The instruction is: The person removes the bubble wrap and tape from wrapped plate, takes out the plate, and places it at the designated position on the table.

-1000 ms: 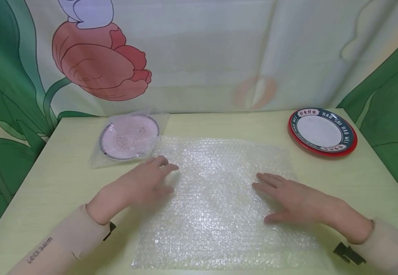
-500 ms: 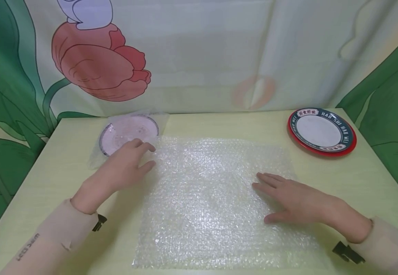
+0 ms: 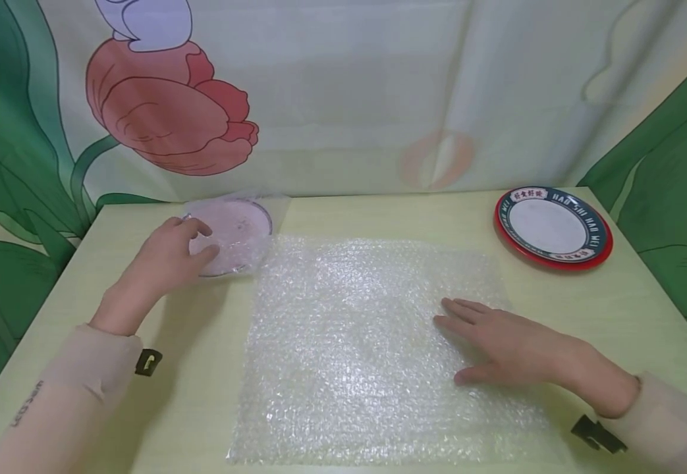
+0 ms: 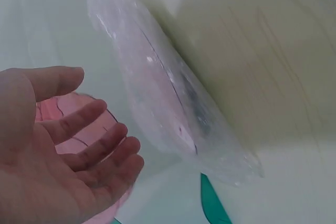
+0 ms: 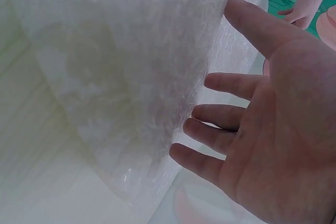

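Near the far left of the table lies a plate (image 3: pixel 239 230) with a dark rim, inside a clear plastic wrap (image 4: pixel 152 82). My left hand (image 3: pixel 168 257) hovers above its near left side, fingers loosely bent and apart from it; in the left wrist view the palm (image 4: pixel 47 182) holds nothing. A sheet of bubble wrap (image 3: pixel 367 342) lies flat across the middle of the table. On its right part, my right hand (image 3: pixel 509 345) has its fingers spread; the right wrist view shows their fingertips (image 5: pixel 181 150) touching the bubble wrap (image 5: pixel 142 66).
At the back right sits a white plate with a dark lettered rim (image 3: pixel 550 224), stacked over a red one (image 3: pixel 556 264). A printed curtain (image 3: pixel 331 99) hangs behind the table's (image 3: pixel 331 207) far edge.
My left hand has moved from the bubble wrap's left edge leftward and away from me, to above the wrapped plate. The right hand has stayed in place.
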Demonstrator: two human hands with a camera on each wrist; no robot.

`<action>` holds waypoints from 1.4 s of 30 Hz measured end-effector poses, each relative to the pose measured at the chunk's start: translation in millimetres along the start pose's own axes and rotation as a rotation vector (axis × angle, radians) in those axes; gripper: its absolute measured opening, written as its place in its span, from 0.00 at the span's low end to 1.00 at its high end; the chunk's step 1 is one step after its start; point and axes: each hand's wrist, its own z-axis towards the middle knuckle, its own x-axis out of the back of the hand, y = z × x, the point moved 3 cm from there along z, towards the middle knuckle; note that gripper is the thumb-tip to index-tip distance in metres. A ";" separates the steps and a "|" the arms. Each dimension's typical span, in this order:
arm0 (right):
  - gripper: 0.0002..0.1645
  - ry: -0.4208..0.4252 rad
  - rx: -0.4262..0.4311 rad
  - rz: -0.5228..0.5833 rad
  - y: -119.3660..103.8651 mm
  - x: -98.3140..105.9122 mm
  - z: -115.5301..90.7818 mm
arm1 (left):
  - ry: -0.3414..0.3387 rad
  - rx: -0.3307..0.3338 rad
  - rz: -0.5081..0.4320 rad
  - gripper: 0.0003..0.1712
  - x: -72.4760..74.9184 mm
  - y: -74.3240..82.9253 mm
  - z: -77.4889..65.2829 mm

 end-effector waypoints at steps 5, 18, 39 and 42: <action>0.52 0.002 0.007 -0.001 -0.6 0.2 -0.4 | 0.003 0.098 0.004 0.28 5.6 -26.7 4.3; 0.52 -0.014 -0.009 -0.003 0.3 -0.5 0.8 | -0.234 0.286 -0.022 0.38 7.6 -63.2 0.2; 0.51 -0.007 -0.005 -0.019 1.3 -1.9 0.9 | -0.445 0.365 -0.226 0.33 3.7 -81.5 -5.5; 0.51 -0.007 -0.003 -0.017 1.2 -1.7 0.7 | -0.447 0.368 -0.233 0.32 2.4 -80.8 -6.0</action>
